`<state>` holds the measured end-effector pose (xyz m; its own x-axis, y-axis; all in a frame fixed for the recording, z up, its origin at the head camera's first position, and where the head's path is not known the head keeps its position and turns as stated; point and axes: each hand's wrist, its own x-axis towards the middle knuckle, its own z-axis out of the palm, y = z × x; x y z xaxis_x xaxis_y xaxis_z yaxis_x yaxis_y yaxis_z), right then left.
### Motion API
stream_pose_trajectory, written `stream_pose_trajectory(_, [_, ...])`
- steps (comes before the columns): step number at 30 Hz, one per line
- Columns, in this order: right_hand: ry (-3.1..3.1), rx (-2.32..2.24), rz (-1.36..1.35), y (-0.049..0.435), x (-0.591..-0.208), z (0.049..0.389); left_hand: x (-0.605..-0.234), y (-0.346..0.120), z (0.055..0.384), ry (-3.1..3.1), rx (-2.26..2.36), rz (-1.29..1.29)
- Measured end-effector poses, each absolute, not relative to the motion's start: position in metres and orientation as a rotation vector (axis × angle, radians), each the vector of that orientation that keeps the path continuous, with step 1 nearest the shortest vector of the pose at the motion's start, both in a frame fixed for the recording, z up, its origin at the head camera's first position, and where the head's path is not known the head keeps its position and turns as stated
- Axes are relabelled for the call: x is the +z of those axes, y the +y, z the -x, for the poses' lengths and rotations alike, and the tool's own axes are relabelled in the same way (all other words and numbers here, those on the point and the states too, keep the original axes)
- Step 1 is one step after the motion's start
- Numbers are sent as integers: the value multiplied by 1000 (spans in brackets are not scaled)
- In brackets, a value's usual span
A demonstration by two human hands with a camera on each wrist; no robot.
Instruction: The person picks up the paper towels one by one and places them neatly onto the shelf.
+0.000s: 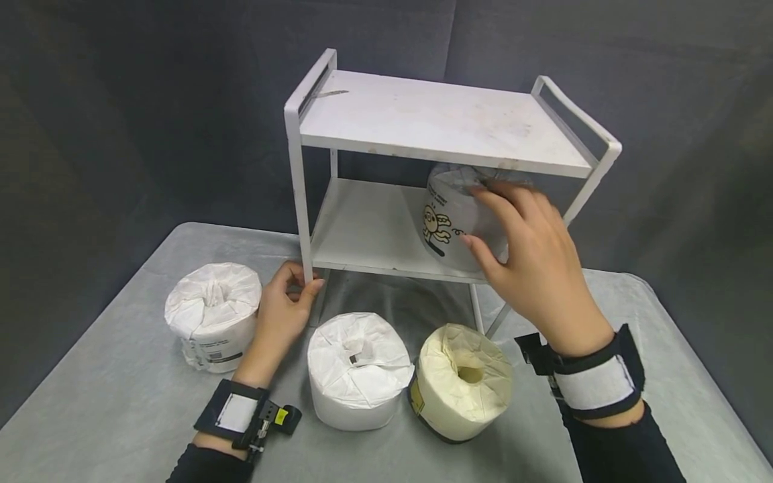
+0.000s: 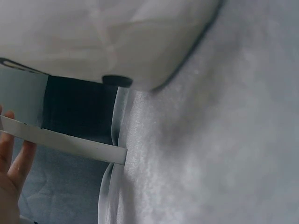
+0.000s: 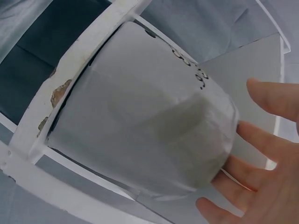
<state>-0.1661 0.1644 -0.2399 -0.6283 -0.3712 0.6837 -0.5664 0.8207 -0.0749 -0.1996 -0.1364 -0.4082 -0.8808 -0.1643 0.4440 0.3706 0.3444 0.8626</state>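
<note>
A two-tier white rack (image 1: 386,225) stands on the cloth-covered table. My left hand (image 1: 284,305) grips its front left leg (image 2: 70,142) between thumb and fingers. A wrapped toilet paper roll (image 1: 437,218) with a yellow cartoon print sits upright at the right of the lower tier, under the top board. My right hand (image 1: 531,245) is at this roll; in the right wrist view its fingertips touch the roll's upper edge, with the thumb spread away from the paper. Part of the roll is hidden behind that hand in the head view.
A white wrapped roll (image 1: 214,312) stands left of the rack, beside my left hand. Another white roll (image 1: 359,396) and a cream-yellow roll (image 1: 465,402) stand in front of the rack. The top board (image 1: 423,117) has raised rails at both ends.
</note>
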Motion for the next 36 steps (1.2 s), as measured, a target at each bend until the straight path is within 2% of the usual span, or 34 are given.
stream_pose_trajectory(36, [-2281,352,-787,170,-264,116,-408,-137,199,-2159,-1560,193])
